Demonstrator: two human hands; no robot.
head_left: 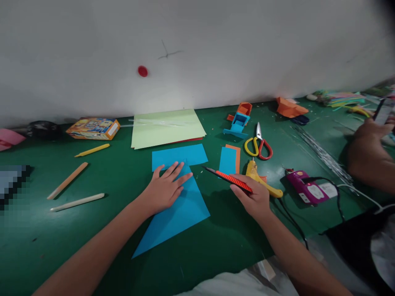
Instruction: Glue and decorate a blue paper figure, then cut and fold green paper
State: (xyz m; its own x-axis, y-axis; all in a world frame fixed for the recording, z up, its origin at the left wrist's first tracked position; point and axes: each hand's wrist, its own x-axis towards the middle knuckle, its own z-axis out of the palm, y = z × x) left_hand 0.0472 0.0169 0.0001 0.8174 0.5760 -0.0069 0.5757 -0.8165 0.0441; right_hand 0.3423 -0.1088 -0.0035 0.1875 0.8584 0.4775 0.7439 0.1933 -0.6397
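My left hand (166,187) lies flat with fingers spread on blue paper. Under it are a large folded-looking blue sheet with slanting edges (185,209) and a blue paper strip (182,155) that meets it at the top. My right hand (254,197) grips a red utility knife (230,177), its dark tip pointing left, a little above the table and just right of the blue paper. Beyond the knife lies a small blue paper rectangle (228,159) on an orange one (238,158). A yellow glue gun (261,181) rests beside my right hand.
Scissors (258,142), a blue-and-orange paper model (239,121) and pale green sheets (166,127) lie toward the wall. A yellow crayon-like stick (92,150) and a box (93,128) are at left. A purple device (310,187) with cables and another person's hand (372,135) are at right.
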